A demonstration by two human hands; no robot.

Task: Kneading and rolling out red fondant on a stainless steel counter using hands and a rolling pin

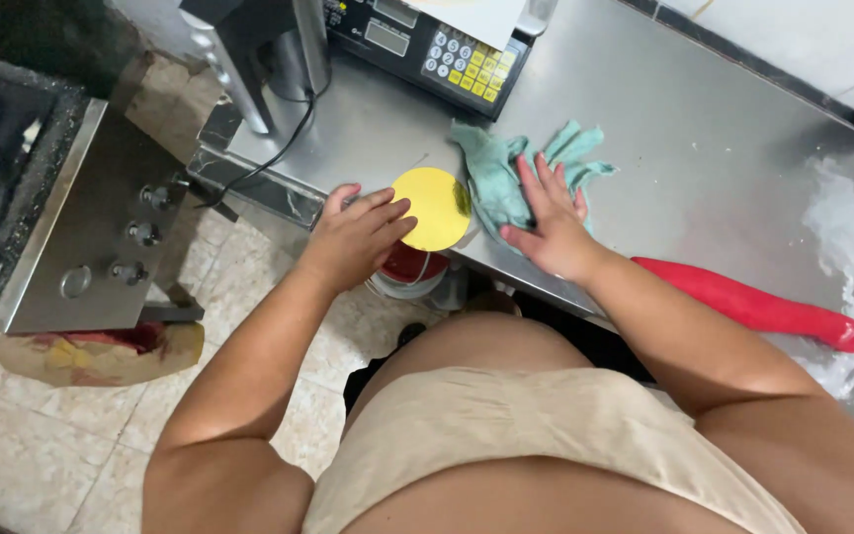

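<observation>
Two bare hands on a steel counter (704, 138); left hand (356, 237) fingers spread, touching a flat round yellow disc (434, 206) at the counter edge; right hand (551, 220) open, pressed flat on a crumpled teal cloth (494, 168); smooth red tube (753, 303) lies beside the right forearm.

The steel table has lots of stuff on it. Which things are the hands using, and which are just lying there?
In use:
left hand on yellow disc
right hand on green cloth

Lying about:
red roll
scale keypad
black cable
white powder
</observation>
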